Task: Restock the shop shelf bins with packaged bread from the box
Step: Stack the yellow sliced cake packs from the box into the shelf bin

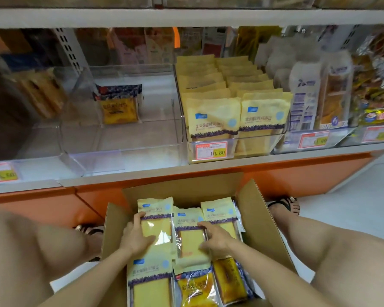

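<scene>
Price labels (pixel 211 151), an orange base panel (pixel 297 180) and a pale floor (pixel 353 196).
Four red-and-yellow price labels run in a row above the orange base panel: one reads 10.80, two sit to its right, one at the far left. The pale floor lies at the panel's right end. A left sandal (pixel 87 229) and a right sandal (pixel 283 203) stand by the panel's foot. A white perforated upright (pixel 67 47) rises at upper left.

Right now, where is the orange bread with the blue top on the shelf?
In the head view, left of centre: the blue-topped bread stands in the clear bin, just left of the bin full of pale yellow packs.
</scene>
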`<control>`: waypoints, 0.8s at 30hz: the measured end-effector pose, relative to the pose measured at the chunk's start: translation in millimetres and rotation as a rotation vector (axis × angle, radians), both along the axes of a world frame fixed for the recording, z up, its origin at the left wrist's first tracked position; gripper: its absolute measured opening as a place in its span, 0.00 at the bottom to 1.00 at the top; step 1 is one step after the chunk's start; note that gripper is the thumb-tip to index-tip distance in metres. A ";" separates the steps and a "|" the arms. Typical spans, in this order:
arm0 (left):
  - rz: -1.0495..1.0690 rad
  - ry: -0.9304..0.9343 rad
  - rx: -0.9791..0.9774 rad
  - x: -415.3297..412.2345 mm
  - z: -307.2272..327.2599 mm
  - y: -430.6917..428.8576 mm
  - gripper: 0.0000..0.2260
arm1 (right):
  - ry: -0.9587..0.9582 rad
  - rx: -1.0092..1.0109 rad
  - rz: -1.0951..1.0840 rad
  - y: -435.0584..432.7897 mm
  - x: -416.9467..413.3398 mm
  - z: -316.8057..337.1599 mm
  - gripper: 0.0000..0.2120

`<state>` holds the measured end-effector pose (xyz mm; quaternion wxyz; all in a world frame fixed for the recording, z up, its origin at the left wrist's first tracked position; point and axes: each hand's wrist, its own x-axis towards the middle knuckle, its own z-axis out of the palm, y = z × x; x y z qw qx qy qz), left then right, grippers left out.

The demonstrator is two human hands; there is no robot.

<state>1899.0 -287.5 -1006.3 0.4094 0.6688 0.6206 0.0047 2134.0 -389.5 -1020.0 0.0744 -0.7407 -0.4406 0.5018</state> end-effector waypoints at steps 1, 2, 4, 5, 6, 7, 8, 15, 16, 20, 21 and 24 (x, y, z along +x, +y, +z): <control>0.000 -0.037 0.035 1.8 -0.2 -1.9 0.36 | 0.050 0.009 -0.042 2.2 -1.9 -2.1 0.36; 0.005 -0.090 0.045 3.5 0.4 -3.8 0.35 | 0.101 0.023 -0.082 4.2 -5.2 -4.4 0.36; 0.047 -0.195 0.042 5.2 2.5 -5.5 0.32 | 0.193 0.033 -0.151 7.3 -13.9 -7.4 0.36; 0.068 -0.226 0.043 4.8 3.2 -5.1 0.31 | 0.227 0.038 -0.190 8.0 -17.4 -8.3 0.35; 0.085 -0.250 0.044 4.2 3.5 -4.6 0.30 | 0.263 0.051 -0.228 8.6 -19.7 -9.9 0.33; 0.096 -0.276 0.048 3.3 3.9 -3.7 0.28 | 0.288 0.061 -0.256 8.8 -21.4 -10.6 0.32; 0.096 -0.296 0.051 2.7 5.4 -3.1 0.27 | 0.309 0.076 -0.277 9.0 -22.5 -11.1 0.30; 0.048 -0.399 -0.007 0.1 18.5 4.0 0.21 | 0.439 0.122 -0.475 7.9 -19.8 -0.8 0.25; 0.053 -0.421 -0.026 -1.2 19.7 4.1 0.21 | 0.455 0.117 -0.487 6.0 -20.8 1.2 0.26; 0.010 -0.456 -0.045 -4.7 30.2 -0.2 0.21 | 0.533 0.083 -0.540 -2.0 -26.0 6.5 0.28; -0.005 -0.459 -0.040 -5.3 33.6 -2.3 0.21 | 0.548 0.081 -0.527 -2.7 -28.2 10.6 0.28; -0.047 -0.470 -0.014 -7.3 46.3 -9.3 0.21 | 0.502 0.123 -0.405 -2.6 -37.1 31.9 0.27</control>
